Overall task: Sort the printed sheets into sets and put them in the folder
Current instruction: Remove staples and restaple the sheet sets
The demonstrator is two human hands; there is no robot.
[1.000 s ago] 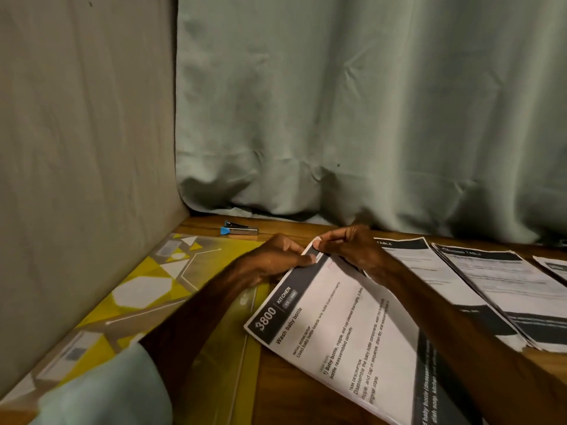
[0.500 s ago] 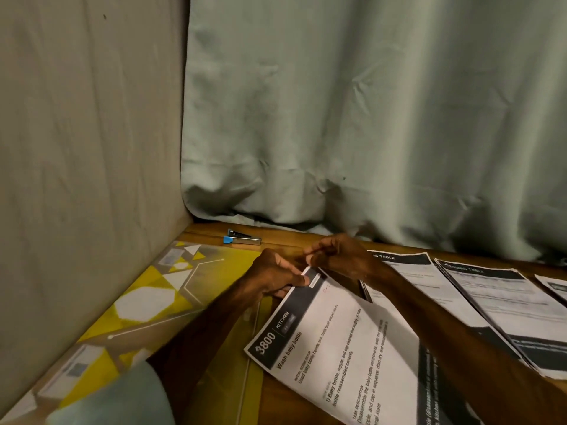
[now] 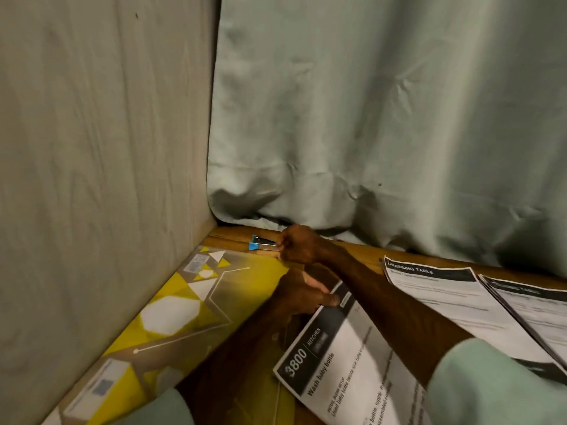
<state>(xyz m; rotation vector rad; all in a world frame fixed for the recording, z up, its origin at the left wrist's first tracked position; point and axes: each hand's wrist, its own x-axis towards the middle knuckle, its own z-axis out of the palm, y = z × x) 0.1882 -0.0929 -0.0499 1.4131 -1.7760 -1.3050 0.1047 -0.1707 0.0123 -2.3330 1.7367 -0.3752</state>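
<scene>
**Reaching for the stapler at the far corner**

Nearest, pale green sleeves at the bottom edge. Just beyond, the "3800 Kitchen" set (image 3: 346, 363) lying tilted on the wooden surface (image 3: 365, 256), top corner pointing away and pinched by the left hand (image 3: 302, 297), thumb pressed on the dark header band, fingers under the corner. Left of it, flat along the wall, the yellow patterned folder (image 3: 171, 317), closed as far as can be told. To the right, more printed sheets (image 3: 454, 302) headed "Dressing Table", overlapping, untouched.

Farther back, the right hand (image 3: 302, 243), crossed over the left and curled nearly closed, fingertips at the near end of the small stapler (image 3: 260, 242); whether gripping it yet, cannot tell. Stapler lying with its long axis across the view, blue end leftward, beyond both hands near the curtain (image 3: 383, 118). Right hand plainly the nearer one. Probable next need: bringing the stapler back to the pinched corner.
</scene>
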